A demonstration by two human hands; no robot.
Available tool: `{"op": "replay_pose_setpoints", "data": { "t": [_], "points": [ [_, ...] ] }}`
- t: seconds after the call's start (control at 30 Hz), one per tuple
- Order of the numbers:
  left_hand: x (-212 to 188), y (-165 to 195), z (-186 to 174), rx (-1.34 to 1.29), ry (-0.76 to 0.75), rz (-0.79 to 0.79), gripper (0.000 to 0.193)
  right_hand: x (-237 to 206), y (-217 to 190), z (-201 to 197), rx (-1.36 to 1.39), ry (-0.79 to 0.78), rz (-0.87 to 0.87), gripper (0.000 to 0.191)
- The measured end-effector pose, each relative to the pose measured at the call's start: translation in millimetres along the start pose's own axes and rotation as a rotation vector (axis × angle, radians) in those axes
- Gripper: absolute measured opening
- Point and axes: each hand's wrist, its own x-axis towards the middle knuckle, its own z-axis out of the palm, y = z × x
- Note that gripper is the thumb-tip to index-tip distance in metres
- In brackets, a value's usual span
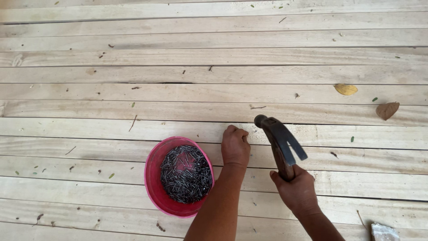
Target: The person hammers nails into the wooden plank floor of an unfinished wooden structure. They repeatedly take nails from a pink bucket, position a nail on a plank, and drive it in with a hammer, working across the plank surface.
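Pale wooden planks (133, 58) run left to right across the whole view, laid side by side with thin dark seams between them and small bits of debris scattered over them. Near the middle, a round pink bowl (152, 176) sits on the planks, filled with a heap of dark nails (185, 173). Just right of the bowl, the left hand (235, 146) rests knuckles-up on a plank, its fingers curled together with the tips pressed down at the board; whether they pinch a nail cannot be told. Right of that, the right hand (296, 189) is clamped around the handle of a claw hammer (280, 140), whose dark head is raised above the planks, just beyond the left hand's fingertips. Far to the right lie a brown dry leaf (387, 110) and a smaller yellow leaf (346, 89).
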Motion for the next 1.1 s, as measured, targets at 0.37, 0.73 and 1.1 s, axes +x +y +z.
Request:
{"op": "replay_pose_setpoints", "data": {
  "t": [0.37,0.73,1.1],
  "points": [
    [5.3,-4.0,1.5,0.019,-0.073,-0.004,0.008,-0.6,0.8,9.4,0.030,-0.039,0.056,0.030],
    [5.7,-5.5,-0.6,-0.030,-0.121,-0.049,0.019,1.5,2.9,11.6,0.028,0.049,0.027,0.033],
    [5.7,3.7,-9.4,-0.068,-0.174,-0.097,0.019,1.9,5.9,11.4,-0.077,0.027,0.067,0.034]
  ]
}}
